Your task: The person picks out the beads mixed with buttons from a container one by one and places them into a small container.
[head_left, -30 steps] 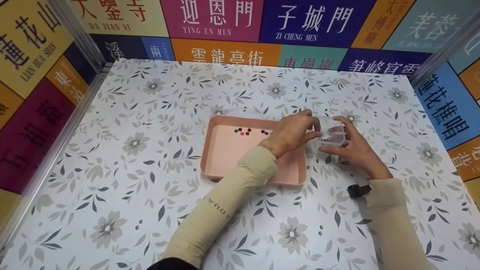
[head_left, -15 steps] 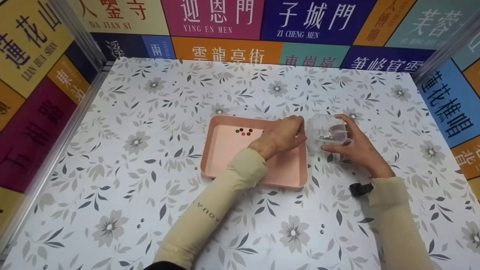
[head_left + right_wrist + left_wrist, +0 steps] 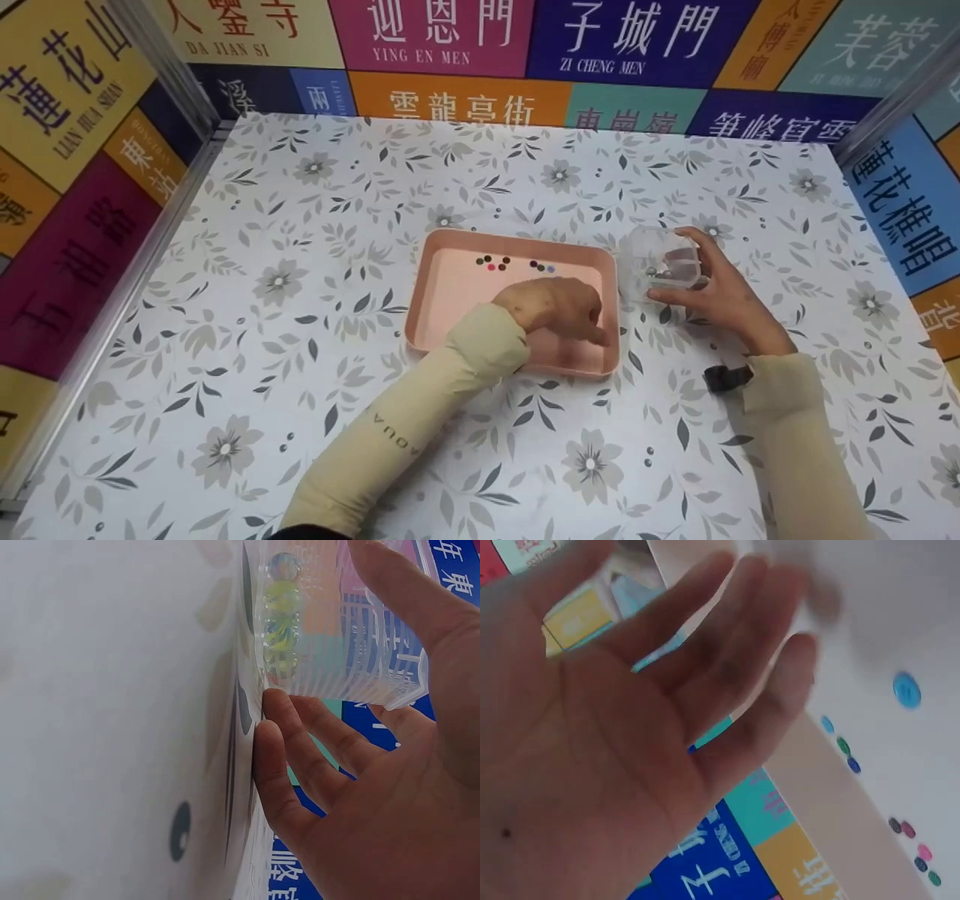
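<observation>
My left hand (image 3: 551,307) is low over the right half of a pink rectangular tray (image 3: 439,304), fingers loosely bent and pointing down and right. In the left wrist view nothing shows between its fingers (image 3: 757,716). Small round buttons lie along the tray's far side: a left cluster with a pink button (image 3: 491,267) and a right row with a green button (image 3: 541,268). A larger-looking blue button (image 3: 907,690) lies nearer that hand. Right of the tray, my right hand (image 3: 712,289) holds a clear plastic box (image 3: 660,259) between thumb and fingers. Several glass marbles (image 3: 283,630) sit inside it.
The table (image 3: 337,450) has a white covering with grey flowers and leaves. Colourful lettered panels (image 3: 450,45) stand along its back and sides. A black wrist-worn device (image 3: 726,379) shows at the right sleeve (image 3: 787,420).
My left hand has moved from the edge of the clear box back left and down over the tray, uncovering the right row of buttons. The right hand keeps holding the box in place.
</observation>
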### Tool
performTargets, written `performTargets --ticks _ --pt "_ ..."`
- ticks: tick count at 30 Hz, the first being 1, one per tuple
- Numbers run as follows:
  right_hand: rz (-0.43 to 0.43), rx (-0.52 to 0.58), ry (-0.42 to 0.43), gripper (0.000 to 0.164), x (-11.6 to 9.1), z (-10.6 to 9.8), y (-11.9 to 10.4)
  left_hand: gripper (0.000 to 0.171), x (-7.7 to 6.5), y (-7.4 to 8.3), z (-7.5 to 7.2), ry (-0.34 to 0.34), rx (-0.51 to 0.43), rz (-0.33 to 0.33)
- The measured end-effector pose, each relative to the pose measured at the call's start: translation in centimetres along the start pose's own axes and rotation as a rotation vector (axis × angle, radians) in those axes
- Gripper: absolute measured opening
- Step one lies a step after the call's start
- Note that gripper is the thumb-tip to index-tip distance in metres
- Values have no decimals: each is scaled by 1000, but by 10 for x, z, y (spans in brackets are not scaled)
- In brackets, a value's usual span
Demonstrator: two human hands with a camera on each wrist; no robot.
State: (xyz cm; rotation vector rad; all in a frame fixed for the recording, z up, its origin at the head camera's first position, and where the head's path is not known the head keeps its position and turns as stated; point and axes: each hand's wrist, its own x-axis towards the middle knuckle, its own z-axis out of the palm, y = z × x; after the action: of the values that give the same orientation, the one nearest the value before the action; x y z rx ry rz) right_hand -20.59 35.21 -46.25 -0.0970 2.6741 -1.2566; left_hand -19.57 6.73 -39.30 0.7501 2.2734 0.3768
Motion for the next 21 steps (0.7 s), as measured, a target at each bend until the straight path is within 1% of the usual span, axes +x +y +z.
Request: performTargets --ticks 3,5,6,9,13,16,19,21 --pt "-4 1 1 102 0 0 0 30 -5 5 4 -110 -15 -15" --pt "-2 3 3 101 0 0 -1 25 -6 6 8 -153 -36 3" --pt "1 8 3 100 0 0 -1 21 -6 7 10 -160 -49 20" --pt "1 15 0 99 0 0 -1 12 -5 6 15 -164 -54 91" --pt "-13 13 -11 100 1 0 -1 11 -4 4 18 -160 -23 151" --pt "-19 11 -14 100 1 0 0 14 -4 3 17 -137 4 155" --pt "-19 16 -10 100 2 0 1 8 -4 1 15 -92 11 160" --pt "-20 9 -8 101 1 1 1 7 -3 -1 14 -58 -10 164"
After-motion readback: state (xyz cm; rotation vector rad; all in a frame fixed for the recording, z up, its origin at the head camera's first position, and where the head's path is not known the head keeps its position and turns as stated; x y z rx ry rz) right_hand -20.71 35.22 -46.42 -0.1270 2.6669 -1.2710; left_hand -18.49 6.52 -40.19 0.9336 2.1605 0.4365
